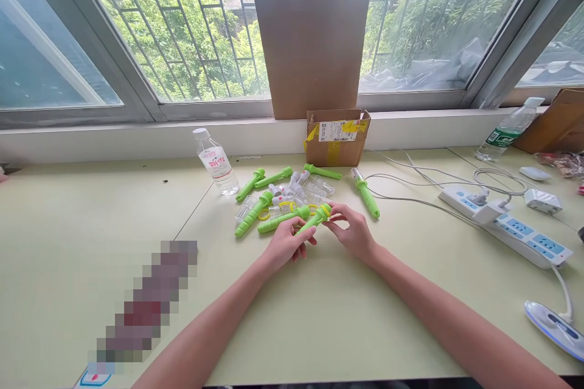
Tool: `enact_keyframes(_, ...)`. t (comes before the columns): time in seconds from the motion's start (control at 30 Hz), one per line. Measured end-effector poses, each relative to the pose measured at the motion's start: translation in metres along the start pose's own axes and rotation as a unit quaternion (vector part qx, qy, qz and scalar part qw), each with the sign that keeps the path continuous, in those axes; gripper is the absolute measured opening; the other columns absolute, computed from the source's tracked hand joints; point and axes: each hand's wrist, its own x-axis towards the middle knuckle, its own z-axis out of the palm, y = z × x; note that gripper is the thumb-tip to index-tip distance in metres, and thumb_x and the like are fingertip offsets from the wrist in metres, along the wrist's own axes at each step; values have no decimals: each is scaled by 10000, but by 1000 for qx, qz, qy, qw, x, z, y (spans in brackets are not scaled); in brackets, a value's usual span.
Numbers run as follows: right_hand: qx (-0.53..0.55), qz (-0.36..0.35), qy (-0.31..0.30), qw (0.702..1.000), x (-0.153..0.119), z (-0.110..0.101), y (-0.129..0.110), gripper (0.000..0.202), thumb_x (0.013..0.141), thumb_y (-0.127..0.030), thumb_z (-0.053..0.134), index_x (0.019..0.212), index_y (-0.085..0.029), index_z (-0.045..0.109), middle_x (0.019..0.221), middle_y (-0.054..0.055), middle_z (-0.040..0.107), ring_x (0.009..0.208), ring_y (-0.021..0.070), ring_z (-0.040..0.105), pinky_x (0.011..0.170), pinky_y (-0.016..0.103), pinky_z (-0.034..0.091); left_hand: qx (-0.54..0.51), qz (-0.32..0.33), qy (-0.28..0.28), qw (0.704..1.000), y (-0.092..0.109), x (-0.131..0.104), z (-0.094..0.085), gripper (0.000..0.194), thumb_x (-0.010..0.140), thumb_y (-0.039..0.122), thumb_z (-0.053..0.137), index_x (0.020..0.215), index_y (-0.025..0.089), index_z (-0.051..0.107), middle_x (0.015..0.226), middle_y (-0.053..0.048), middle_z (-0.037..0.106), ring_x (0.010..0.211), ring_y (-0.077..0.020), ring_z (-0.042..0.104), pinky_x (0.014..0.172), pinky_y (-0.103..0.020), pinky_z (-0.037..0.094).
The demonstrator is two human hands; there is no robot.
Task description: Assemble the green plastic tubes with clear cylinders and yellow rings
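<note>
Bare forearms [221, 310] lie across the near worktop [342, 322]. At left, a labelled bottle [216, 164] stands far back; right of it lie loose green tubes [253, 216], then the left hand [285, 243], its grip closed around a held green tube [314, 219] near centre. The right hand [356, 234] meets that tube's far end; whether it grasps cannot be told. This looks like end-fitting work, calling for a steady left grip and careful right-hand alignment.
</note>
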Motion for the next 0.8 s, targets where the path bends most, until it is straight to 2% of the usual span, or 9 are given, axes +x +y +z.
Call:
enact_keyframes(0.27, -2, -7, -16, 1000, 1, 0, -2, 136, 842, -350, 601, 908, -241, 555, 1066, 70, 674, 943, 226, 664, 754, 429, 613, 6, -7, -36, 999, 0, 0, -1, 457, 814, 603, 498, 830, 154, 584, 760, -56, 666, 443, -91, 527, 368, -193, 322)
enact_keyframes(0.43, -5, -1, -12, 1000, -1, 0, 1, 133, 841, -351, 607, 876, -234, 556, 1106, 78, 669, 949, 229, 670, 751, 425, 615, 23, -5, -42, 999, 0, 1, -2, 481, 845, 619, 432, 838, 158, 570, 634, 3, 586, 358, -46, 362, 357, -192, 248)
enact_keyframes(0.57, -3, -4, -7, 1000, -2, 1, 2, 123, 836, -337, 615, 867, -233, 556, 1123, 86, 664, 948, 228, 669, 764, 431, 611, 48, -15, -17, 999, 1, 0, -2, 423, 803, 599, 529, 880, 184, 541, 564, 51, 525, 363, -44, 319, 358, -187, 223)
enact_keyframes(0.67, -1, -5, -3, 1000, -2, 2, 1, 123, 836, -342, 614, 870, -235, 563, 1136, 88, 660, 933, 228, 674, 758, 433, 612, 50, -24, 5, 998, 0, -1, 0, 421, 755, 560, 620, 942, 205, 497, 584, 54, 564, 375, -52, 346, 361, -181, 243)
enact_keyframes(0.8, 1, -6, 1, 1000, -2, 2, 1, 140, 833, -358, 617, 872, -231, 573, 1133, 92, 663, 934, 236, 676, 745, 432, 615, 16, -15, 4, 1000, -2, -1, 1, 402, 767, 558, 601, 896, 205, 462, 671, 10, 652, 350, -58, 399, 338, -182, 260)
